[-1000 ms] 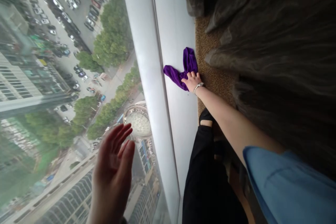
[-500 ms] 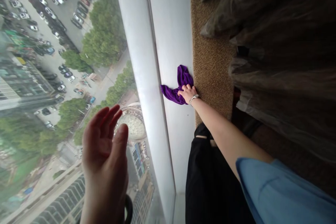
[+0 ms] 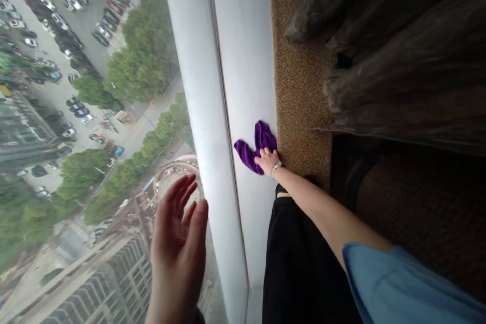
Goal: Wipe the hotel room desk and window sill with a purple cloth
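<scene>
- Purple cleaning cloth (image 3: 255, 148) lies bunched on the white window sill (image 3: 246, 86), close to the sill's inner edge where the carpet begins.
- It looks soft, thin and light, probably a microfibre rag; it should crumple and drag easily under a palm and poses no risk of breaking. A gathered fold near its middle seems the easiest place to pinch it.
- Right hand (image 3: 268, 160) rests on the near end of the cloth, fingers curled loosely over it, pressing it to the sill rather than lifting it; a beaded bracelet (image 3: 276, 167) sits at the wrist.
- Left hand (image 3: 178, 243) is raised in front of the window glass (image 3: 94, 111), fingers spread and nearly straight, holding nothing; whether it touches the pane I cannot tell.
- White window frame (image 3: 197, 111) runs just beside the cloth on the glass side, leaving only a narrow strip of sill to work on.
- Brown woven carpet (image 3: 299, 86) borders the sill on the room side.
- Dark sheer curtain (image 3: 398, 50) hangs bunched over the carpet, well apart from the cloth.
- Black trouser leg (image 3: 299, 263) of the person stands beside the sill, beneath the outstretched arm with its blue sleeve (image 3: 398, 288).
</scene>
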Motion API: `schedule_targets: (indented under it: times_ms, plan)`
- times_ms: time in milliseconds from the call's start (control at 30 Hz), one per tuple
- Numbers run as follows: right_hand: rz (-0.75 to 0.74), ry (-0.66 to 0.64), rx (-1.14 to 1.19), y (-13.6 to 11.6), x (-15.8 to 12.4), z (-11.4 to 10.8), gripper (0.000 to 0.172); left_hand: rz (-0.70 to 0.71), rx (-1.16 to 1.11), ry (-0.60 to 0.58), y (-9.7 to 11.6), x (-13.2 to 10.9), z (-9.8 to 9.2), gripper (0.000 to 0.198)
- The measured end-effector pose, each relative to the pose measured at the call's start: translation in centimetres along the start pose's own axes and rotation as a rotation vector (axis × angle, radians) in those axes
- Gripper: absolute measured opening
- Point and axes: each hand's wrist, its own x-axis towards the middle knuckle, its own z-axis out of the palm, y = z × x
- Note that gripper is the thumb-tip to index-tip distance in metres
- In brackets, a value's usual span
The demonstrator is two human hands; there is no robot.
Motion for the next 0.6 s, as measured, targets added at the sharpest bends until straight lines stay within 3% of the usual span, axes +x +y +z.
schedule_targets:
  times_ms: [100,167,233,333,367,433,500,600]
  plan:
    - [-0.08,-0.124,0.039,-1.0,-1.2,0.7,0.031,-0.041,0.037,0.003,-0.3,-0.1,-1.2,0.049]
    - [-0.127,-0.095,0.069,-1.2,-0.8,-1.7,0.039,-0.049,0.077,0.002,-0.7,-0.7,-1.5,0.047]
    - [-0.187,0.08,0.077,-1.0,0.9,-6.8,0.042,-0.072,0.103,0.009,-1.3,-1.7,-1.4,0.043]
    - [-0.224,0.453,-0.04,0.3,5.0,-16.5,0.045,-0.149,0.113,-0.009,-2.8,-2.7,-1.2,0.039]
    - [-0.185,0.526,-0.115,1.1,6.5,-19.2,0.048,-0.171,0.121,-0.024,-3.4,-2.8,-1.2,0.038]
    - [-0.044,0.534,-0.233,2.9,9.4,-22.5,0.052,-0.196,0.137,-0.045,-4.5,-2.8,-1.7,0.038]
    - [0.102,0.484,-0.279,4.4,11.3,-22.4,0.05,-0.189,0.13,-0.047,-5.4,-2.6,-2.3,0.039]
    - [0.165,0.492,-0.304,5.1,11.1,-17.4,0.038,-0.171,0.118,-0.055,-6.0,-2.7,-3.1,0.04]
